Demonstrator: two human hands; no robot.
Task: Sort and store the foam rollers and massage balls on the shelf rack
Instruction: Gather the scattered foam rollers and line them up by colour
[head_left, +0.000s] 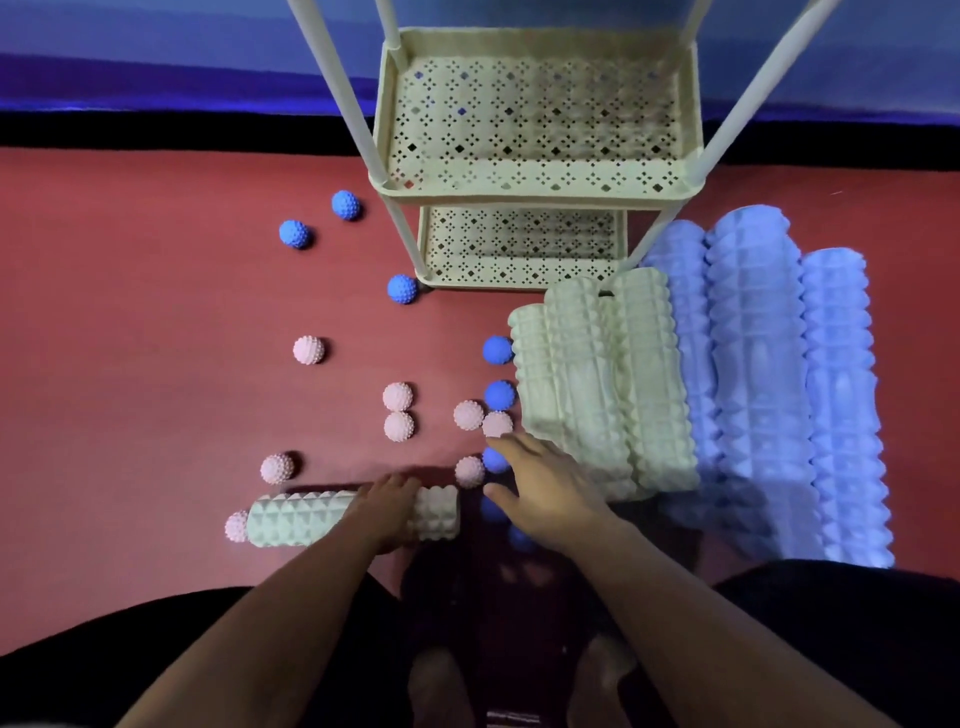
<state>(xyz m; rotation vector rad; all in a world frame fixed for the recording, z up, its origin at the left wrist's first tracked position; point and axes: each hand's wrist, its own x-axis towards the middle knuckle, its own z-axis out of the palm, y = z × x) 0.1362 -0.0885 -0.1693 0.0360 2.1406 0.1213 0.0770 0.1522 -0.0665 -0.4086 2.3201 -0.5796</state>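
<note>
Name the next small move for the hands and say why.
Probably lift the pale green roller toward the shelf rack. The left hand already grips it where it lies on the red floor, the right hand hovers open beside it, and both visible shelves hold nothing.

Red floor (130, 338); black strip, blue wall (156, 52) beyond; dim light.

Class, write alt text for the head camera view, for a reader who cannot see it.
A person's left hand grips a pale green foam roller lying on a red floor, while the open right hand reaches over scattered pink and blue spiky balls. Ahead stands an empty cream shelf rack, with more green and blue rollers beside it.
</note>
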